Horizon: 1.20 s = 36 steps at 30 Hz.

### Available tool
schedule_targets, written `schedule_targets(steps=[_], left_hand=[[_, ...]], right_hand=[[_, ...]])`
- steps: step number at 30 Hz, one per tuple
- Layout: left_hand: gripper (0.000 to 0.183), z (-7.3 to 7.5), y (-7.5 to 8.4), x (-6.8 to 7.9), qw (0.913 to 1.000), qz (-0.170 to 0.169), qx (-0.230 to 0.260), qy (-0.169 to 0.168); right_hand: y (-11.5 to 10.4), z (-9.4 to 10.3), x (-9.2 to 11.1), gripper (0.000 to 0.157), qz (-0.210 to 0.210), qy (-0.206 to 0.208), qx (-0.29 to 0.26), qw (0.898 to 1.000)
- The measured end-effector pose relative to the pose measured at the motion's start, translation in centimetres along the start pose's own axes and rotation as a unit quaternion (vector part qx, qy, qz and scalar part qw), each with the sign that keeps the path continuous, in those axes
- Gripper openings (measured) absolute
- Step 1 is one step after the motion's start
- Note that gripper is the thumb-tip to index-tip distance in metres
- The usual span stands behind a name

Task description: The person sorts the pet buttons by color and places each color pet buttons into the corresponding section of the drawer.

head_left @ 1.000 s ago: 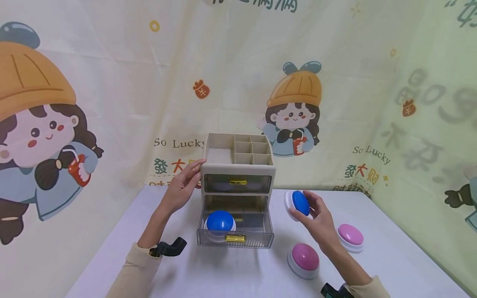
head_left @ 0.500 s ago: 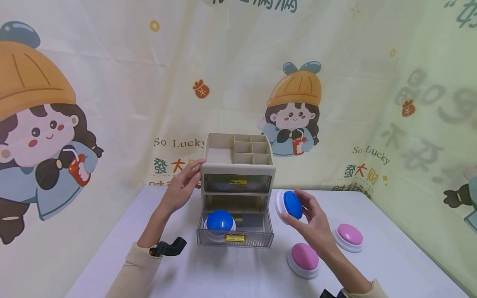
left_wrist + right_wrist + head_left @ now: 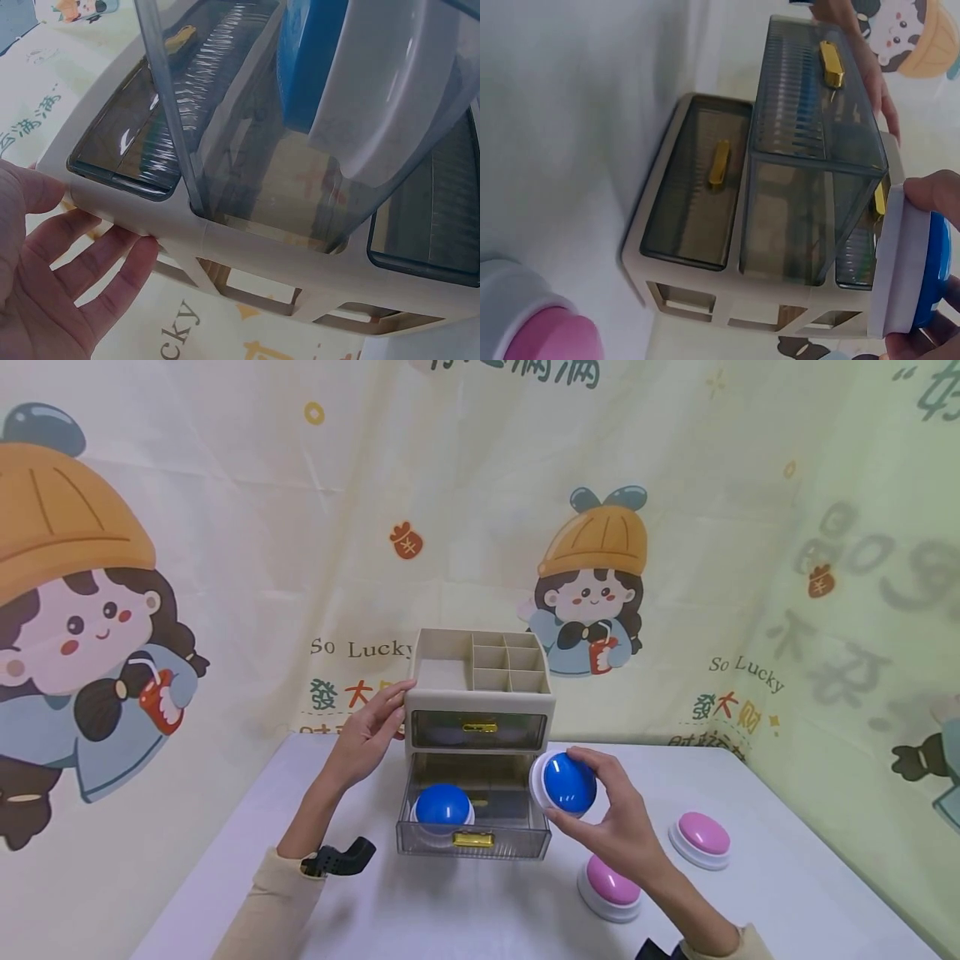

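Observation:
A beige desktop drawer organizer (image 3: 480, 700) stands on the table with a smoky clear drawer (image 3: 517, 847) pulled out. In that drawer's left part sits a white-based blue push button (image 3: 442, 804). My left hand (image 3: 365, 735) rests against the organizer's left side, fingers fairly straight along it; the left wrist view shows the fingertips (image 3: 142, 251) on the side wall. My right hand (image 3: 615, 818) pinches a second blue push button (image 3: 570, 783) by its rim, thumb below and fingers above. This button is tilted, at the right edge of the pulled-out drawer.
Two pink push buttons with white bases lie on the white table (image 3: 360, 918): a nearer pink button (image 3: 611, 881), partly behind my right hand, and a farther pink button (image 3: 703, 832) to the right. A printed cloth (image 3: 465, 460) hangs behind. The organizer's top has open compartments (image 3: 510, 656).
My right hand has carried the blue button leftward to the open drawer's right edge, and its blue dome has turned more toward the head camera. The left hand stays still.

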<state>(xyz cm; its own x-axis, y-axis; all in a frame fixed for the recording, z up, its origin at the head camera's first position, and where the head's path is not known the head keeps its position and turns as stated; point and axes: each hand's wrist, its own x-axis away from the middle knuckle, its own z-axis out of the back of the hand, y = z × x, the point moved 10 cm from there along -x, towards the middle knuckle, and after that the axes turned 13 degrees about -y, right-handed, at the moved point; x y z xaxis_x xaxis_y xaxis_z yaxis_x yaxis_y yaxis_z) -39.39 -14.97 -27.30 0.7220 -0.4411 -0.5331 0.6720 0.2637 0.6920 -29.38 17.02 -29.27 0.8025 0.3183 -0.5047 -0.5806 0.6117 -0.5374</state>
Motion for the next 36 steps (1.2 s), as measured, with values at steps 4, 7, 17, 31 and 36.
schedule_targets(steps=[4,7,17,31,36], left_hand=[[0.046,0.0,-0.1,0.0,1.0,-0.002,0.0,-0.003],[0.046,0.0,-0.1,0.1,1.0,-0.001,0.001,-0.003],[0.046,0.0,-0.1,0.1,1.0,-0.001,-0.002,-0.001],[0.046,0.0,-0.2,0.0,1.0,-0.006,-0.002,-0.002],[0.045,0.0,-0.2,0.0,1.0,-0.008,-0.003,0.0]], right_hand=[[-0.2,-0.3,-0.2,0.086,-0.002,-0.001,-0.007,1.0],[-0.4,-0.6,-0.6,0.086,-0.006,-0.003,-0.013,1.0],[-1.2,-2.0,-1.7,0.084,-0.005,-0.018,-0.035,0.999],[-2.2,-3.4,-2.9,0.083,0.021,-0.031,-0.026,0.999],[-2.4,-3.8,-3.1,0.083,0.021,-0.039,-0.031,0.999]])
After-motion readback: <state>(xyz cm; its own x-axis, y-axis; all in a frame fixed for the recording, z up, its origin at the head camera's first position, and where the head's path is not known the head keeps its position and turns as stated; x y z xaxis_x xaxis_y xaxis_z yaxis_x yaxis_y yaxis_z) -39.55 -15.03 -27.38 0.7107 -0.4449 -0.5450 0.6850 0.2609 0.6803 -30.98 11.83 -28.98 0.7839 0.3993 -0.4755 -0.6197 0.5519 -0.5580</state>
